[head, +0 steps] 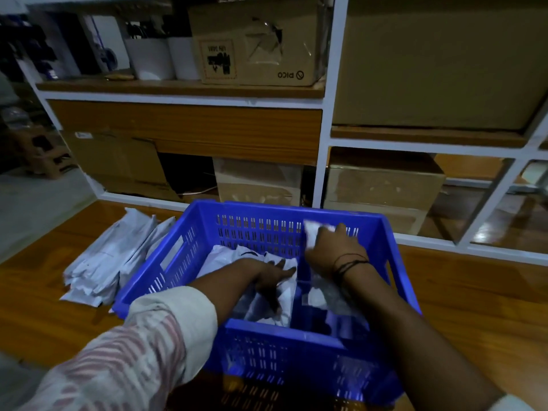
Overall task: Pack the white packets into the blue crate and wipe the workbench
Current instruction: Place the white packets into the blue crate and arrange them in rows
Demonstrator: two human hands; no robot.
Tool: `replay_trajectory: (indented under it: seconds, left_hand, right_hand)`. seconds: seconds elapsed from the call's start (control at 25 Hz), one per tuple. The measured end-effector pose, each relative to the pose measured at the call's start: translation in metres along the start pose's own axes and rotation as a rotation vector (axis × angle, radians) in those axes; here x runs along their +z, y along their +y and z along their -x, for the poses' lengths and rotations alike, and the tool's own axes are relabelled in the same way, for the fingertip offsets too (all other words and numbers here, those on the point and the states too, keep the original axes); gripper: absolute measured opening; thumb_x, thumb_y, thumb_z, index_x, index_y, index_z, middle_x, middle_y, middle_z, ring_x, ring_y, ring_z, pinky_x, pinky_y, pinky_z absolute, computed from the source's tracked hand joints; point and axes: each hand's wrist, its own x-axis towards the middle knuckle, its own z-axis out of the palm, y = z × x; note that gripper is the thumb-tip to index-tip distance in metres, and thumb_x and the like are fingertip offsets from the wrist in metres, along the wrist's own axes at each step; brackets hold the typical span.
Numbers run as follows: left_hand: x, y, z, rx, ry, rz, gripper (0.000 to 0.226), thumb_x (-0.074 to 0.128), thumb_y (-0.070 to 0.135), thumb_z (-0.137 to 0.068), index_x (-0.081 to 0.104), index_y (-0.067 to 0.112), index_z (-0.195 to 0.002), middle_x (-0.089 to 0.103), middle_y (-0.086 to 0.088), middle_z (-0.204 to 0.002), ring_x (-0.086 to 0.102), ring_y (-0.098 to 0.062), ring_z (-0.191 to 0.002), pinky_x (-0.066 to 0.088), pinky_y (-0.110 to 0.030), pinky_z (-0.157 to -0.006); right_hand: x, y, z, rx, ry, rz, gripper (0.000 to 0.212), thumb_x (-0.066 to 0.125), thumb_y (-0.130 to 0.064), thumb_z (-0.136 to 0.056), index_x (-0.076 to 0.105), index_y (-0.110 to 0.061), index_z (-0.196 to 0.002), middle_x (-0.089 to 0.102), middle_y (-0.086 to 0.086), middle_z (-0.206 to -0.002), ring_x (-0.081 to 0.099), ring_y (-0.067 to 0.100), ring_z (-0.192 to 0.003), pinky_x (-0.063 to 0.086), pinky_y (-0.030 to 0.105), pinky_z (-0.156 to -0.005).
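Inside the blue crate [296,209], mid-packing: gripping a white packet [310,236] at 1 o'clock with right hand [335,254], pressing packed packets [225,256] with flat left hand [271,275]. Next, likely the 9 o'clock pile [100,262].

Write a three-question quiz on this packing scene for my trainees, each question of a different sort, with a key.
1. True or false: the left hand rests on white packets inside the blue crate.
2. What does the right hand grip? A) a cloth B) a white packet C) the crate's rim
3. Fill in: the unpacked pile of packets lies on the workbench, to the crate's ____.
Key: 1 true; 2 B; 3 left.
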Motion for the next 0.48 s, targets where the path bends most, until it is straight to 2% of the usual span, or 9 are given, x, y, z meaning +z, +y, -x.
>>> replay_trajectory:
  seconds: [0.04, 0.12, 0.2, 0.28, 0.32, 0.4, 0.44, 0.48]
  left_hand:
    - [-0.004, -0.004, 0.001, 0.004, 0.032, 0.002, 0.126, 0.079, 0.052, -0.077, -0.014, 0.025, -0.157, -0.012, -0.007, -0.166, 0.003, -0.031, -0.153, 0.016, -0.047, -0.121]
    - [-0.011, -0.014, 0.001, 0.030, 0.064, 0.011, 0.111, 0.077, 0.049, -0.081, 0.005, 0.017, -0.159, 0.012, -0.010, -0.165, 0.021, -0.031, -0.149, 0.025, -0.042, -0.117]
    - [-0.013, -0.022, -0.002, 0.031, 0.061, 0.042, 0.102, 0.076, 0.049, -0.082, 0.017, 0.011, -0.157, 0.026, -0.013, -0.161, 0.033, -0.030, -0.143, 0.032, -0.039, -0.113]
    - [-0.011, -0.026, -0.002, -0.017, 0.040, 0.062, 0.121, 0.075, 0.062, -0.076, -0.001, 0.014, -0.159, 0.011, -0.012, -0.165, 0.025, -0.032, -0.148, 0.031, -0.043, -0.115]
    - [-0.011, -0.026, 0.000, -0.041, 0.018, 0.068, 0.128, 0.072, 0.068, -0.074, -0.011, 0.017, -0.158, 0.001, -0.011, -0.166, 0.017, -0.033, -0.150, 0.029, -0.045, -0.117]
    - [-0.012, -0.025, 0.003, -0.069, -0.013, 0.052, 0.132, 0.069, 0.075, -0.070, -0.017, 0.023, -0.156, -0.009, -0.009, -0.166, 0.008, -0.034, -0.152, 0.025, -0.048, -0.119]
    - [-0.013, -0.024, 0.005, -0.085, -0.028, 0.047, 0.133, 0.069, 0.077, -0.068, -0.018, 0.025, -0.156, -0.011, -0.008, -0.166, 0.005, -0.034, -0.152, 0.023, -0.050, -0.120]
    - [-0.013, -0.022, 0.006, -0.098, -0.046, 0.042, 0.134, 0.068, 0.078, -0.067, -0.018, 0.027, -0.155, -0.013, -0.006, -0.166, 0.002, -0.034, -0.153, 0.021, -0.053, -0.120]
  right_hand:
    - [0.007, -0.001, 0.000, -0.019, -0.146, 0.038, 0.062, 0.041, -0.061, -0.079, 0.054, -0.024, -0.127, 0.054, 0.013, -0.136, 0.052, 0.037, -0.121, 0.048, 0.047, -0.100]
    - [0.023, -0.004, -0.003, -0.009, -0.390, 0.151, 0.048, 0.054, -0.043, -0.089, 0.057, -0.016, -0.130, 0.059, 0.016, -0.134, 0.056, 0.035, -0.120, 0.048, 0.040, -0.102]
    - [0.035, -0.007, -0.011, -0.033, -0.419, 0.152, 0.051, 0.057, -0.034, -0.095, 0.047, -0.013, -0.141, 0.053, 0.016, -0.141, 0.049, 0.035, -0.131, 0.034, 0.043, -0.114]
    - [0.044, -0.009, -0.021, -0.059, -0.389, 0.105, 0.066, 0.060, -0.044, -0.093, 0.037, -0.014, -0.147, 0.041, 0.015, -0.150, 0.035, 0.035, -0.142, 0.022, 0.050, -0.120]
    - [0.044, -0.009, -0.025, -0.045, -0.415, 0.123, 0.079, 0.064, -0.049, -0.090, 0.029, -0.013, -0.151, 0.029, 0.014, -0.156, 0.028, 0.035, -0.145, 0.023, 0.051, -0.120]
    - [0.053, -0.003, -0.033, -0.034, -0.525, 0.259, 0.110, 0.073, -0.052, -0.083, 0.002, -0.015, -0.159, -0.011, 0.014, -0.165, 0.015, 0.039, -0.150, 0.030, 0.050, -0.118]
    - [0.057, -0.002, -0.031, -0.068, -0.599, 0.355, 0.116, 0.073, -0.052, -0.083, -0.010, -0.019, -0.158, -0.025, 0.012, -0.163, 0.009, 0.040, -0.151, 0.029, 0.050, -0.119]
    - [0.064, -0.002, -0.025, -0.115, -0.631, 0.436, 0.116, 0.070, -0.051, -0.086, -0.016, -0.020, -0.157, -0.031, 0.011, -0.161, 0.005, 0.041, -0.152, 0.027, 0.051, -0.119]
